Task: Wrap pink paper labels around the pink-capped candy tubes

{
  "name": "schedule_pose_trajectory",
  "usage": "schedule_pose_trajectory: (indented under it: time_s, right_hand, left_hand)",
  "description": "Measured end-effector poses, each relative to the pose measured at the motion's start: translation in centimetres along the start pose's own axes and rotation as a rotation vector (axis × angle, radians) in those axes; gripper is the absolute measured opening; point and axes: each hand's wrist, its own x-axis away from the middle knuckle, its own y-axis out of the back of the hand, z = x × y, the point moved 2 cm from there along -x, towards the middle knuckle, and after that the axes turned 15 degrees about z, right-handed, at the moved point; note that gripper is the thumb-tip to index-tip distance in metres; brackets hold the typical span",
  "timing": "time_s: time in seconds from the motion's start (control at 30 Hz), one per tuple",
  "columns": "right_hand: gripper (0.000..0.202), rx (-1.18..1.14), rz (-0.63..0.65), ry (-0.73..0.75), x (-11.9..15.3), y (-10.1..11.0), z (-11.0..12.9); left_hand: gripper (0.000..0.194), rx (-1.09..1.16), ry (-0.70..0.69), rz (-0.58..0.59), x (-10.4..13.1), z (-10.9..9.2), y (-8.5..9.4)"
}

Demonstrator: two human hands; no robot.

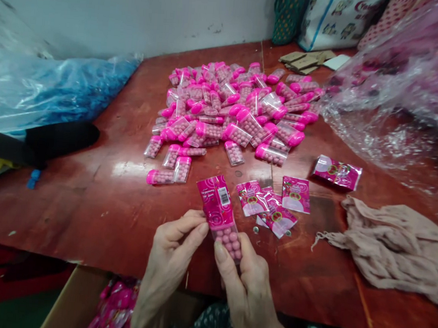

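Observation:
My right hand (246, 280) grips a small clear candy container (228, 241) filled with pink balls. A pink printed wrapper (219, 204) with a barcode covers its upper part. At the wrapper's lower left edge, my left hand (176, 249) has thumb and forefinger pinched together. Just beyond my hands lie several flat pink wrappers (296, 194), with a thicker stack of wrappers (337, 173) to their right. A wide heap of pink-capped candy containers (241, 123) covers the middle of the table, without wrappers on them.
On the red table (98, 195), a beige cloth (394, 243) lies at right, below a clear plastic bag (394, 97) with pink contents. A bag of blue items (73, 87) and a black-covered object (61, 139) are at left. Beneath the edge stands a cardboard box (66, 303) holding pink packs.

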Motion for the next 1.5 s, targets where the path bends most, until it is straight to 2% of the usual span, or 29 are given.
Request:
schedule_pose_trajectory:
  time_s: [0.13, 0.23, 0.33, 0.43, 0.53, 0.73, 0.9, 1.0, 1.07, 1.2, 1.27, 1.37, 1.5]
  right_hand:
    - [0.024, -0.051, -0.006, -0.033, 0.2, -0.1, 0.0]
    - [0.029, -0.098, -0.019, -0.031, 0.3, -0.3, 0.1]
    - [0.032, -0.116, -0.045, -0.008, 0.2, -0.5, 0.2]
    - [0.030, -0.100, -0.041, 0.026, 0.2, -0.6, 0.4]
    - [0.024, -0.046, -0.045, 0.067, 0.4, -0.4, 0.8]
    - [0.021, 0.026, -0.051, 0.126, 1.1, -0.3, 1.7]
    - [0.026, 0.106, -0.099, 0.174, 1.0, -0.6, 2.0]
    - [0.024, 0.206, -0.044, 0.238, 1.1, -0.4, 2.2]
    - [0.024, 0.303, -0.028, 0.324, 1.3, 0.2, 2.5]
    - [0.027, 0.515, -0.143, 0.472, 1.4, 1.8, 3.2]
    - [0.028, 0.545, -0.087, 0.481, 1.1, 2.2, 3.3]
    - [0.033, 0.538, 0.079, 0.458, 0.7, 2.6, 3.2]
    - [0.032, 0.578, 0.163, 0.449, 0.6, 3.1, 3.1]
  left_hand:
    - [0.014, 0.009, -0.054, 0.001, -0.3, -0.3, -0.1]
    - [0.013, 0.031, -0.107, -0.050, -0.1, 0.0, -0.3]
    - [0.010, 0.202, -0.130, -0.104, -0.1, 0.6, -0.7]
    - [0.014, 0.472, -0.005, -0.114, -0.3, 0.8, -1.6]
    - [0.016, 0.640, 0.151, -0.155, -0.2, 0.4, -2.8]
    - [0.015, 0.792, 0.214, -0.161, 0.9, 0.0, -4.3]
    - [0.019, 0.879, 0.172, -0.126, 1.6, 0.2, -4.4]
    - [0.023, 0.861, 0.122, -0.132, 1.7, 0.0, -4.1]
    - [0.026, 0.825, 0.103, -0.173, 1.7, -0.1, -3.8]
    - [0.025, 0.770, 0.175, -0.296, 2.0, -0.3, -3.4]
    - [0.023, 0.751, 0.221, -0.308, 2.2, -0.4, -3.7]
    - [0.023, 0.741, 0.244, -0.262, 2.3, -0.6, -4.4]
    - [0.023, 0.741, 0.246, -0.232, 2.2, -0.4, -4.9]
